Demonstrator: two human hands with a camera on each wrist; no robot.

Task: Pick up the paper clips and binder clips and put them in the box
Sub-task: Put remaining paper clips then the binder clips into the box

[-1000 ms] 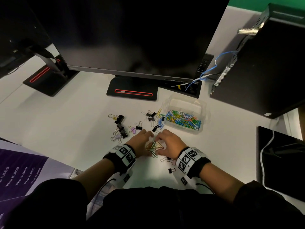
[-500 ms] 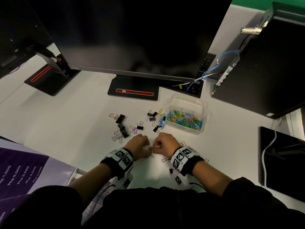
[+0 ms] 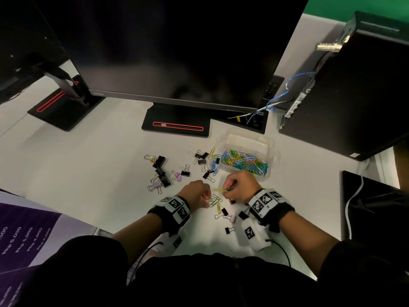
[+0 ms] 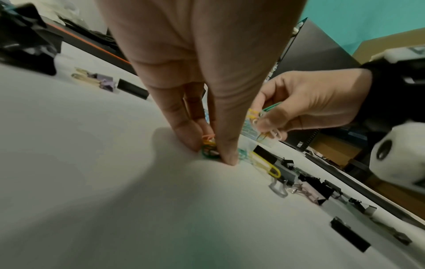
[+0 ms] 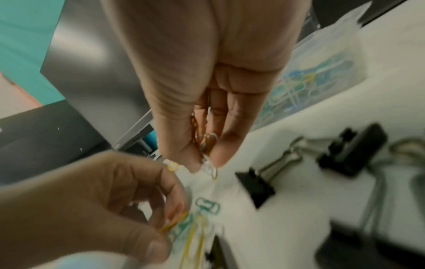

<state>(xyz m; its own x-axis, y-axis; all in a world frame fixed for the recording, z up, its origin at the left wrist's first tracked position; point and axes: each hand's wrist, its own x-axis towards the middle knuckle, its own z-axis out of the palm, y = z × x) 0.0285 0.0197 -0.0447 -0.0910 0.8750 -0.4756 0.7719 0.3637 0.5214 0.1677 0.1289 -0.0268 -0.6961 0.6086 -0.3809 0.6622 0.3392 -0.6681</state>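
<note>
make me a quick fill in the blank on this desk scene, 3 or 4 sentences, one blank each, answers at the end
1. The clear plastic box already holds many coloured ____ clips.
2. The right hand pinches a few paper clips, lifted ____ the white desk.
3. The left hand has its fingertips down on paper clips that lie on the ____.
4. The binder clips left of the box lie ____ the box.

Missing words: paper; above; desk; outside
</note>
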